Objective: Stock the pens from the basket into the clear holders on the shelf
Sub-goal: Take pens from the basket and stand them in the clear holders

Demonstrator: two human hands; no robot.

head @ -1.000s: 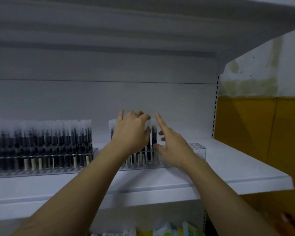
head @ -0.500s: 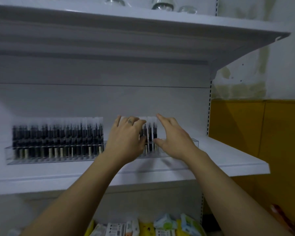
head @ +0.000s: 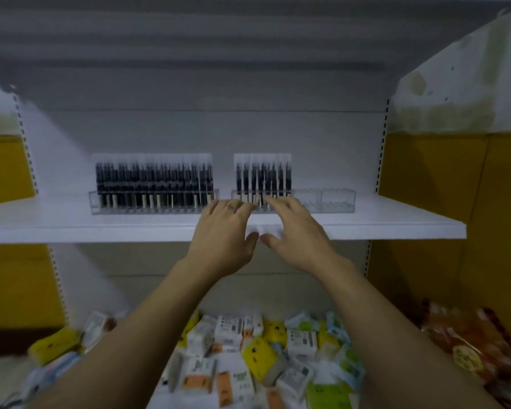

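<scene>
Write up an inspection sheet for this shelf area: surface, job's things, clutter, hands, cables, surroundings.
Surface: white shelf, carrying two clear holders side by side.
Job's things: left holder packed with pens; right holder filled in its left part only, right slots empty; basket not in view.
Clutter: small packets heaped below the shelf; orange bags at lower right.
Hands: left hand and right hand, fingers extended, empty, at the right holder's front; contact unclear.
Cables: nothing seen.
Surroundings: yellow wall panels, stained white wall, shelf overhead.
</scene>
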